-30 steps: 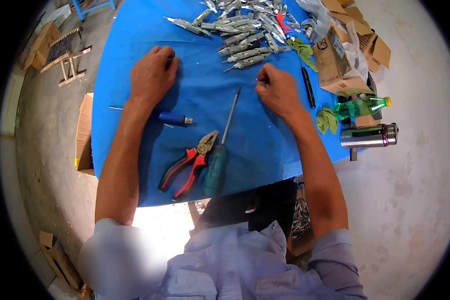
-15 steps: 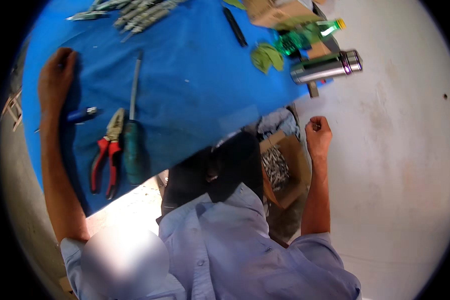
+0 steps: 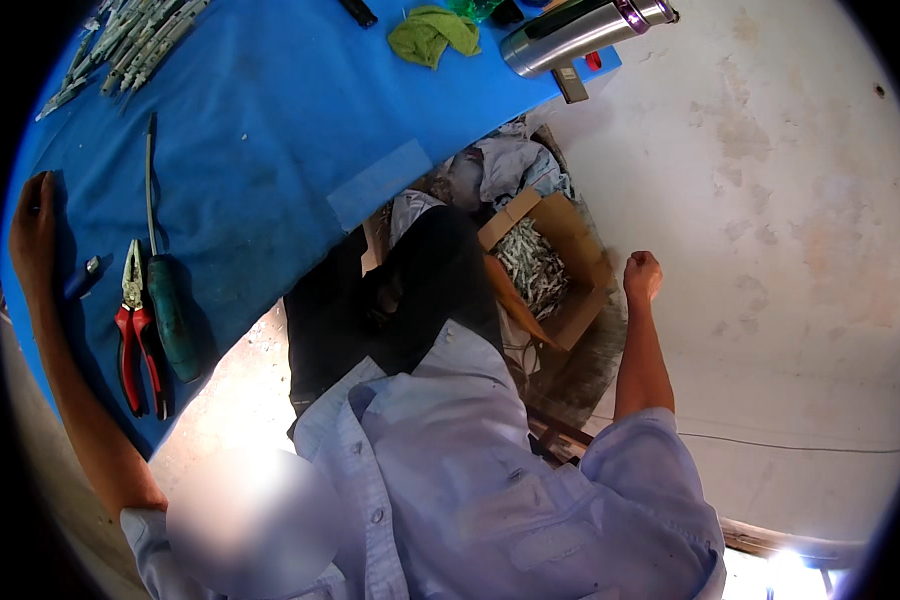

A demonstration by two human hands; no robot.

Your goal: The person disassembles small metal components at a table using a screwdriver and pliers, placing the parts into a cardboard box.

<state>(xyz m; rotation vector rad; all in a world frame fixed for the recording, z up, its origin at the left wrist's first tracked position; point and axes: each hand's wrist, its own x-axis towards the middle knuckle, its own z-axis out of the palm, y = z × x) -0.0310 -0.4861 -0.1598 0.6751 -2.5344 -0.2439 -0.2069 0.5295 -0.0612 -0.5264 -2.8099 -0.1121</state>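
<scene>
Beside the legs (image 3: 440,265), one cardboard box (image 3: 573,240) holds many grey pieces (image 3: 532,268), near the curled right hand (image 3: 643,277); the left hand (image 3: 32,228) curls beside one blue tool (image 3: 79,281). Whether either grips anything is unclear.

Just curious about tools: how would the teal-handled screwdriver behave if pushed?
The teal-handled screwdriver might roll on its rounded-looking handle, probably curving, since its shaft is much thinner. That straight metal shaft looks stiff.
</scene>
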